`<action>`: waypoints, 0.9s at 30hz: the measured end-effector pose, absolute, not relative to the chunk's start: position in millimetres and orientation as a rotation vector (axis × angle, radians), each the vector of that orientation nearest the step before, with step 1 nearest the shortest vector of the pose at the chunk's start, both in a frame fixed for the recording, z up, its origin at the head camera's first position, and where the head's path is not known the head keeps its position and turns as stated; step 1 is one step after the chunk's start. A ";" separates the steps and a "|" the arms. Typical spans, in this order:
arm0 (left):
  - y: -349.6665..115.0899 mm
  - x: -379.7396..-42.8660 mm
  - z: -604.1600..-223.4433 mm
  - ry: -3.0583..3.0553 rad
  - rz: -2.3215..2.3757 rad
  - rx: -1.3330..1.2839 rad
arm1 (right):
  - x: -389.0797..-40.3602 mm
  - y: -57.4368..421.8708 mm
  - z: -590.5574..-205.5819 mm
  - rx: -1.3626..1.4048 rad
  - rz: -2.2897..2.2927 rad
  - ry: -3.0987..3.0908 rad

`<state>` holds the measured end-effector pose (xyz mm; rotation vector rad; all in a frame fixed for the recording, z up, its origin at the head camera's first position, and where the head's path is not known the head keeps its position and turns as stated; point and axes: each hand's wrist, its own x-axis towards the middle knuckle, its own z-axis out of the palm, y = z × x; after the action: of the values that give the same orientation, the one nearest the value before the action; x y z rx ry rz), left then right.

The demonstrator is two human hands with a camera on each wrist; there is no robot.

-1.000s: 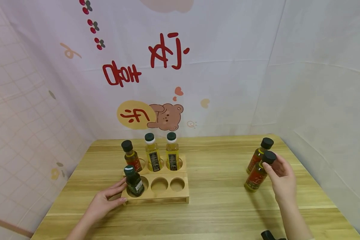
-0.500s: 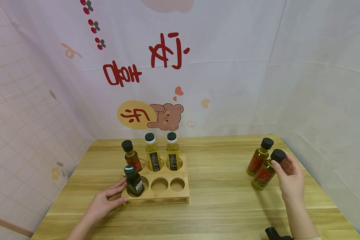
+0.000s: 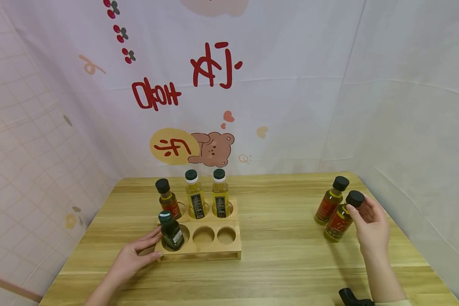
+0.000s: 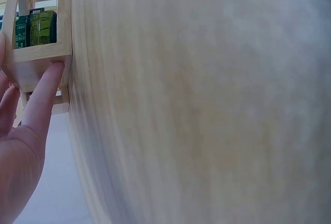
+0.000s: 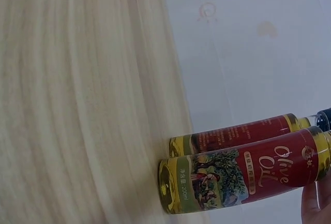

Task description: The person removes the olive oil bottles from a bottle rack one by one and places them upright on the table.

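At the right of the head view, my right hand [image 3: 372,229] pinches an olive oil bottle [image 3: 337,224] with a red label near its black cap. The bottle leans slightly; whether its base touches the table I cannot tell. A matching olive oil bottle [image 3: 328,207] stands right behind it. Over on the left, my left hand [image 3: 131,256] touches the left end of a two-tier wooden rack [image 3: 214,250], fingers extended. A dark green bottle [image 3: 172,235] occupies the rack's front left hole. In the left wrist view, a finger [image 4: 44,97] presses the rack's end.
The back tier carries a red-labelled bottle [image 3: 169,204] and two yellow oil bottles [image 3: 196,199] with green caps. Two front holes hold nothing. A black object [image 3: 352,297] lies by my right forearm. White cloth walls [image 3: 290,106] border the wooden table [image 3: 271,263].
My right hand has carried its olive oil bottle a little to the right, mostly in the first half second. The left hand and the rack have stayed put.
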<state>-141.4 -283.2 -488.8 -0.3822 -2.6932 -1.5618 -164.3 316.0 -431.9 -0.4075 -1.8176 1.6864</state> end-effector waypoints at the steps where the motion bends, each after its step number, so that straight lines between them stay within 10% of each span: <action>1: -283.2 -141.3 -488.9 -2.695 -1.562 -0.382 | -164.3 316.2 -432.4 -0.413 1.682 -1.821; 27: -283.2 -141.3 -488.8 -2.689 -1.575 -0.367 | -150.2 333.0 -437.4 -0.255 1.435 -2.089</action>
<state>-141.3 -283.2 -488.8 -0.3673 -2.6891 -1.5752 -150.2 333.0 -437.4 -0.2546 -2.0890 1.4345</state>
